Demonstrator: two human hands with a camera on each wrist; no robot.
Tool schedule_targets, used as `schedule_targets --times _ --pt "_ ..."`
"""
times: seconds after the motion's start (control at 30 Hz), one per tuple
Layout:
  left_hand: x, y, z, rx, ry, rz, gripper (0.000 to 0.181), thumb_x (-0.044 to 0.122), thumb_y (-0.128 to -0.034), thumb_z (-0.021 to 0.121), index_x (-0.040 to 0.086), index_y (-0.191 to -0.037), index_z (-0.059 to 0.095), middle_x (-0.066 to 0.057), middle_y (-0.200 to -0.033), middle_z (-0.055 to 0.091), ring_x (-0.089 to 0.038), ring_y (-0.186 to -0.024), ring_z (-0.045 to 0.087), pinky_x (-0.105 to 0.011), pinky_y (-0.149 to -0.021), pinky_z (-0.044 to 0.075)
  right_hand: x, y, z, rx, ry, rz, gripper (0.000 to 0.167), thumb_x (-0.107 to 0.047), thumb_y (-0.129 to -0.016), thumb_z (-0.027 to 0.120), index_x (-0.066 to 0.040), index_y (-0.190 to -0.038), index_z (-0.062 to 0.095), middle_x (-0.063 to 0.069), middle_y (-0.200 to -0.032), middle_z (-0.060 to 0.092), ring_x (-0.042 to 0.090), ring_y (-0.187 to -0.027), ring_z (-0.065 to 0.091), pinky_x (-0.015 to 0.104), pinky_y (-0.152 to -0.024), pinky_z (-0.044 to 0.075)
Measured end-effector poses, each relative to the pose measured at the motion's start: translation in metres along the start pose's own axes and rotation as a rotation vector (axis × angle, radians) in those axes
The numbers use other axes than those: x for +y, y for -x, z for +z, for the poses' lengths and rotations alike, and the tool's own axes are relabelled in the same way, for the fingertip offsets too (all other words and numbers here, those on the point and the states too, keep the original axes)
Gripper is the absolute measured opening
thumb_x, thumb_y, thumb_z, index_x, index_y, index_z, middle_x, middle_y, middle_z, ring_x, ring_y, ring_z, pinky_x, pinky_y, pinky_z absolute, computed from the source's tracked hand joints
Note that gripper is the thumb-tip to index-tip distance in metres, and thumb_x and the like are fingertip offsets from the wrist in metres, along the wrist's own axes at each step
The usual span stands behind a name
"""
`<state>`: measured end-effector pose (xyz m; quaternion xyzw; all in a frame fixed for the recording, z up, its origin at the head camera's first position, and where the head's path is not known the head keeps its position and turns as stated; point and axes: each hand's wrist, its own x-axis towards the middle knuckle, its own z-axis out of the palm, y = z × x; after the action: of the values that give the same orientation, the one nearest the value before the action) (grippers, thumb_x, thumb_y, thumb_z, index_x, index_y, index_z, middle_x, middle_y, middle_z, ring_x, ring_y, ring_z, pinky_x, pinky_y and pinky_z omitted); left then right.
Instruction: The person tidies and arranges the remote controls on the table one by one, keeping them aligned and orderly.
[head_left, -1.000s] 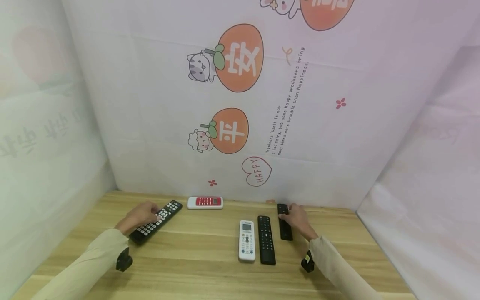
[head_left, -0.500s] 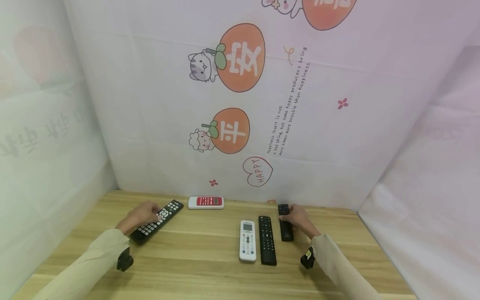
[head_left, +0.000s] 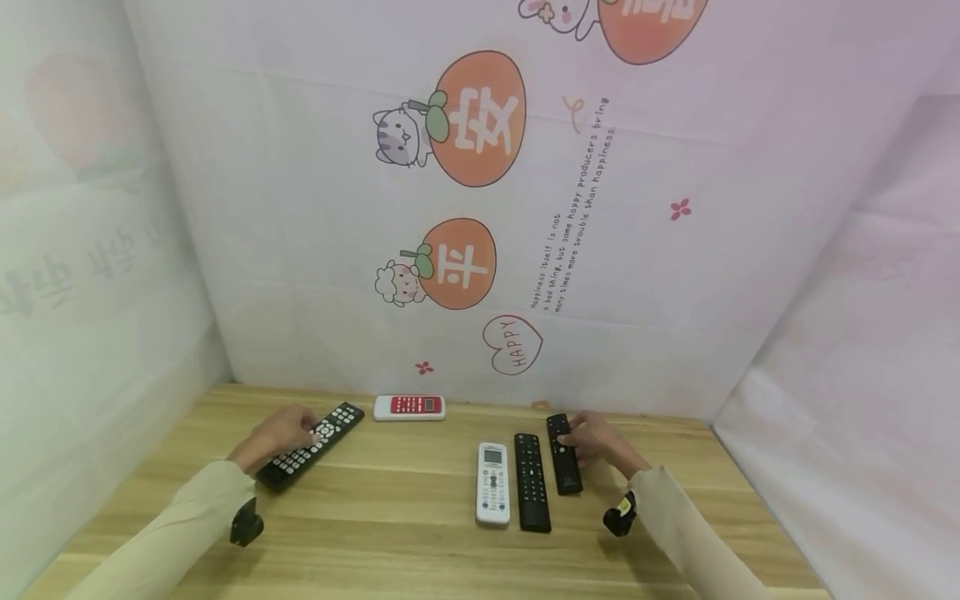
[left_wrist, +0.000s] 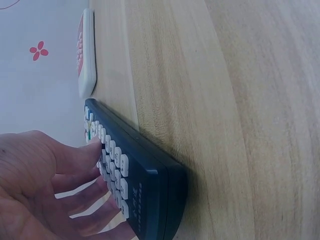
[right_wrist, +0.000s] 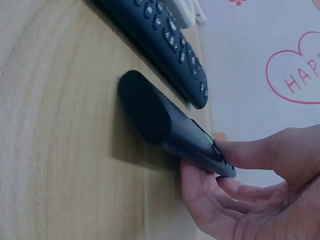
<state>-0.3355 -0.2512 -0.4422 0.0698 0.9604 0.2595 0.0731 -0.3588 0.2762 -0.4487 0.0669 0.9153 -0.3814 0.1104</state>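
Gripping black remotes [head_left: 330,428] [head_left: 567,473], one each: left hand [head_left: 279,431], right hand [head_left: 599,438]; third black remote [head_left: 532,485], two white remotes [head_left: 492,487] [head_left: 409,407].

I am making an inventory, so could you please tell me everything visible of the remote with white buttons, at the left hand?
The remote is long, black and plastic-looking, with rows of raised white buttons, a round pad near its middle and a few coloured buttons toward its far end; printing at the near end is unreadable. It sits slanted at the left of the wooden table, far end toward the right. The left hand holds it, thumb on the button face, fingers at one long edge.
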Motion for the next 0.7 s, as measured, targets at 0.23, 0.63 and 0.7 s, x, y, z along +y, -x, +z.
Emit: schedule_targets --times 0.23,0.63,0.7 --pt "-0.001 -0.002 0.001 0.003 -0.004 -0.004 0.038 0.011 -0.0952 0.070 -0.015 -0.122 0.063 -0.030 -0.114 0.067 -0.037 -0.103 0.064 -0.057 -0.093 0.054 -0.002 0.015 -0.005 -0.084 -0.018 -0.028 0.036 -0.008 -0.098 0.071 0.011 -0.121 0.052 0.022 -0.098 0.068 0.026 -0.079 0.073 0.040 -0.070 0.065" --pt "0.002 -0.001 0.000 0.011 -0.009 0.021 0.039 0.011 -0.0947 0.070 -0.017 -0.121 0.062 -0.033 -0.115 0.066 -0.041 -0.104 0.064 -0.060 -0.094 0.053 0.003 0.035 -0.008 -0.126 0.010 -0.067 0.018 -0.003 -0.094 0.074 0.004 -0.099 0.059 0.017 -0.081 0.072 0.028 -0.067 0.075 0.040 -0.065 0.065" --pt "0.001 -0.001 0.000 0.013 -0.008 0.023 0.039 0.011 -0.0949 0.070 -0.017 -0.121 0.062 -0.032 -0.113 0.066 -0.040 -0.103 0.064 -0.059 -0.093 0.054 0.004 0.036 -0.008 -0.128 0.024 -0.070 0.017 -0.002 -0.093 0.075 0.004 -0.098 0.060 0.018 -0.081 0.072 0.027 -0.066 0.075 0.040 -0.064 0.065"
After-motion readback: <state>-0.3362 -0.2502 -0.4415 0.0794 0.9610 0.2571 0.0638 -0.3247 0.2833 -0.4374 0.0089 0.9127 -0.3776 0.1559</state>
